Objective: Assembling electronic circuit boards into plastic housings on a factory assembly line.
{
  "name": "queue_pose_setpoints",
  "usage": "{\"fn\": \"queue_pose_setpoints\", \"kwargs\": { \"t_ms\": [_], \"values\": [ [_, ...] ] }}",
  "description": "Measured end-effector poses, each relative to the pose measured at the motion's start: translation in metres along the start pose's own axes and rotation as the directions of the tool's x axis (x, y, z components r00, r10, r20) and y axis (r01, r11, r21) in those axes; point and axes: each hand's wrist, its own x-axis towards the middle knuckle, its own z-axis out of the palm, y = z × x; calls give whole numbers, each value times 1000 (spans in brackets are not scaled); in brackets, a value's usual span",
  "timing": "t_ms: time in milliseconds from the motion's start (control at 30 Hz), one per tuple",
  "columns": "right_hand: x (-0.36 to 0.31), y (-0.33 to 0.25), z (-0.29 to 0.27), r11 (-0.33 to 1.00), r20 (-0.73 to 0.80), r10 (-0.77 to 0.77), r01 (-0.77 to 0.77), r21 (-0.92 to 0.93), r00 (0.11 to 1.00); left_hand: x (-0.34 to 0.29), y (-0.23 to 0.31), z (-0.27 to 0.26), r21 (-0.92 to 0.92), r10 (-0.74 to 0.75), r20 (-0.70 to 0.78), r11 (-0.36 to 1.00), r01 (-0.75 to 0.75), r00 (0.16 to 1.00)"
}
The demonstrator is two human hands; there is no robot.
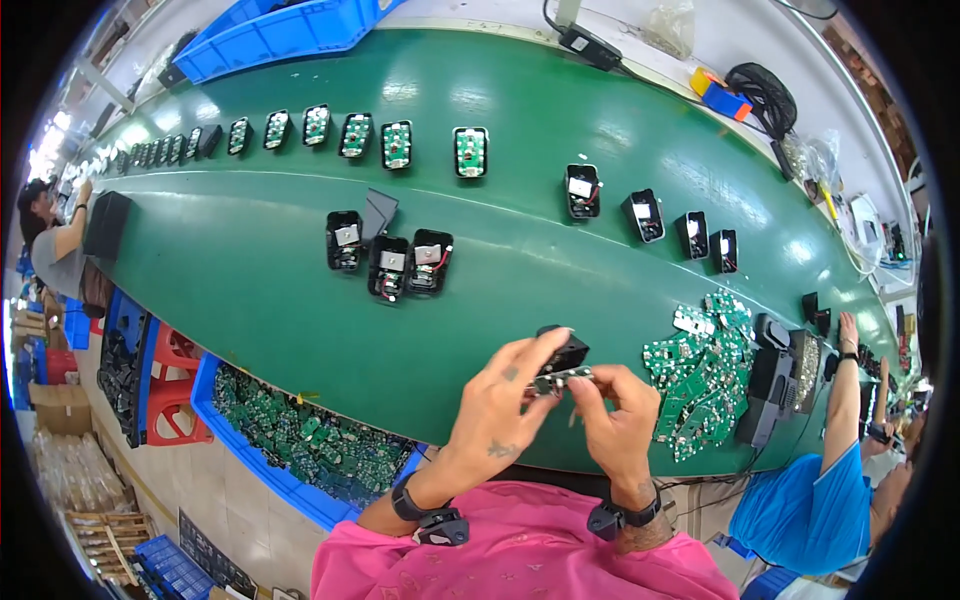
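My left hand (pixel 500 405) is closed around a small black plastic case (pixel 568 352), tilted above the green bench. Just below the case's near edge, a green circuit board (pixel 562 381) is pinched in the fingers of my right hand (pixel 615 415). Board and case are very close together; whether they touch I cannot tell. On the right of my hands lies a heap of green circuit boards (pixel 695 380). Ahead to the left stand several open black cases (pixel 388 267) with grey metal blocks and wires inside.
Beyond, cases with boards fitted (pixel 396 146) form a row, and open cases (pixel 582 192) stand at right. A blue bin of boards (pixel 300 440) sits by the bench at left. One co-worker (pixel 810 500) is close on my right, another person (pixel 60 235) far left.
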Motion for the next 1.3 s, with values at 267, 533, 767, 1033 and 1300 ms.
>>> {"fn": "queue_pose_setpoints", "kwargs": {
  "t_ms": [267, 533, 767, 1033, 1300],
  "values": [
    [-12, 20, -20, 931, 106, 109, -139, 338, 988, 2, 5, 27, 148, 84, 136, 984, -104, 987],
    [-2, 22, -59, 735, 243, 338, -416, 536, 909, 3, 16, 41, -83, -15, 177, 996, 30, 984],
    [-15, 7, -53, 976, 59, 158, -165, 140, 986, 11, -12, 62, 233, 337, -76, 921, -312, 938],
    [-6, 1, -52, 1000, 29, 15, -15, -9, 999, 11, -6, 60, 208, 366, -70, 915, -346, 928],
    [-5, 8, -45, 995, -71, 85, -80, 64, 994, 8, -4, 48, -235, 111, 58, 967, -94, 992]
  ]
}}
